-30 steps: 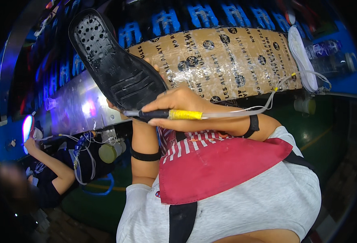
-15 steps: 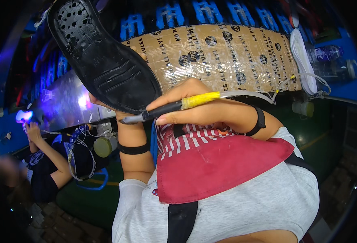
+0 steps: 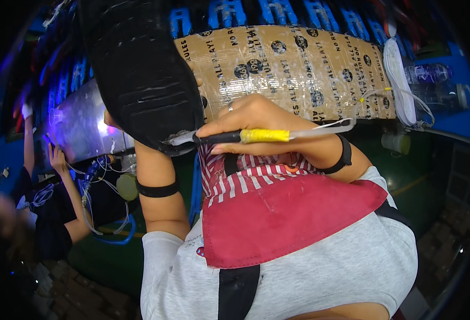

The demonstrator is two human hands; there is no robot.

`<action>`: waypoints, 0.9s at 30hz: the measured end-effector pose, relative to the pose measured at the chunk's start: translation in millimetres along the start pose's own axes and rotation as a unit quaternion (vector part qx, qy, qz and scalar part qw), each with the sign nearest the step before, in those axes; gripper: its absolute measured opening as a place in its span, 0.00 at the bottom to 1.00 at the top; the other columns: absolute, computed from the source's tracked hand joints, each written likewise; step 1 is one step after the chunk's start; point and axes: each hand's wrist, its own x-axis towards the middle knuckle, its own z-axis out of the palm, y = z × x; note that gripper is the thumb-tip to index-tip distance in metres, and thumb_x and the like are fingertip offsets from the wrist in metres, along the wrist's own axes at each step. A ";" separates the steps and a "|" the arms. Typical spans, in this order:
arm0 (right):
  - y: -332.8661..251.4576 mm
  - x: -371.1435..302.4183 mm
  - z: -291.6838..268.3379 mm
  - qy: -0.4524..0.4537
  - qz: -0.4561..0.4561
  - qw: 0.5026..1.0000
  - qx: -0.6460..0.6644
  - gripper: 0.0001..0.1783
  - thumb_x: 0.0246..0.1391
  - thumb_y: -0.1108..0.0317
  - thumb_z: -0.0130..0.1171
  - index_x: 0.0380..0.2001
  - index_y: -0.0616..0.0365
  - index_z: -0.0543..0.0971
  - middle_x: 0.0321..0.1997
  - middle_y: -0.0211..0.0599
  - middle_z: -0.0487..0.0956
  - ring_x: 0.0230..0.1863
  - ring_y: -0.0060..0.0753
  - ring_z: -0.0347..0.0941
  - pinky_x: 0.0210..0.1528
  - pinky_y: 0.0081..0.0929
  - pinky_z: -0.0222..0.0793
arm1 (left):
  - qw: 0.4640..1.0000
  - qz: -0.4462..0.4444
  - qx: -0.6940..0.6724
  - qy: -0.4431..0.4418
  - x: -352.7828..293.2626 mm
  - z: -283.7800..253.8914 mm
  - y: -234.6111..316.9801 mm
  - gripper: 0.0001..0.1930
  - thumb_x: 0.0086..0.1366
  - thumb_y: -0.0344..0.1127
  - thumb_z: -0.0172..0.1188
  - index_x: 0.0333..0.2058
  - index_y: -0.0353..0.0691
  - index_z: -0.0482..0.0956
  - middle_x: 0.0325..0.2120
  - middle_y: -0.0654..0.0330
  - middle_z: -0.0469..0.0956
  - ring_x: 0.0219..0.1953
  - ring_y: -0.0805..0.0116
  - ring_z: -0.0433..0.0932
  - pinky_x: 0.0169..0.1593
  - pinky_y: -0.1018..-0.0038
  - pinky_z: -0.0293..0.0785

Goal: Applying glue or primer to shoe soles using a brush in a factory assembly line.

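Note:
A black shoe sole [image 3: 141,80] is held up at the upper left, tilted, its toe end toward me. My left hand [image 3: 110,121] grips it from beneath; most of that hand is hidden behind the sole, with a few fingertips at its edges. In my right hand [image 3: 253,120] is a glue brush [image 3: 219,137], black near the bristles and wrapped in yellow tape further back, with a clear tube trailing from its end. Its pale tip touches the toe edge of the sole, where a wet whitish smear shows.
Printed brown cardboard [image 3: 283,74] covers the bench ahead, with blue racks [image 3: 277,10] behind it. A white shoe sole [image 3: 397,80] and clear bottles [image 3: 429,73] stand at the right. To the left, a co-worker's hand [image 3: 58,160] is beside a metal surface [image 3: 80,117].
The sole has come closer and turned more upright. My right hand has brought the brush tip onto its toe edge. At the left, the co-worker's arms have shifted.

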 end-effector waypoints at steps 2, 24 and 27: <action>-1.6 -2.0 -0.2 -0.061 0.029 0.998 0.020 0.15 0.45 0.63 0.62 0.37 0.58 0.79 0.28 0.45 0.79 0.26 0.43 0.75 0.28 0.28 0.71 | 0.974 0.083 -0.103 -0.182 6.3 7.3 -8.8 0.49 0.46 0.67 0.57 0.58 0.36 0.55 0.54 0.40 0.59 0.51 0.45 0.66 0.50 0.53 0.69; 5.3 -10.6 5.7 -0.121 -0.064 0.986 -0.092 0.13 0.42 0.67 0.61 0.35 0.53 0.79 0.19 0.36 0.72 0.24 0.37 0.71 0.28 0.27 0.69 | 0.953 -0.272 -0.035 0.129 3.5 48.2 21.9 0.29 0.54 0.50 0.54 0.51 0.36 0.68 0.45 0.51 0.73 0.45 0.61 0.74 0.50 0.68 0.71; 0.4 -9.0 -7.2 -0.170 -0.052 0.982 -0.069 0.11 0.42 0.68 0.61 0.33 0.55 0.79 0.19 0.37 0.72 0.24 0.36 0.72 0.27 0.28 0.70 | 0.952 -0.272 -0.004 0.143 2.1 47.1 24.9 0.28 0.54 0.49 0.55 0.50 0.36 0.69 0.45 0.51 0.74 0.44 0.62 0.75 0.49 0.69 0.71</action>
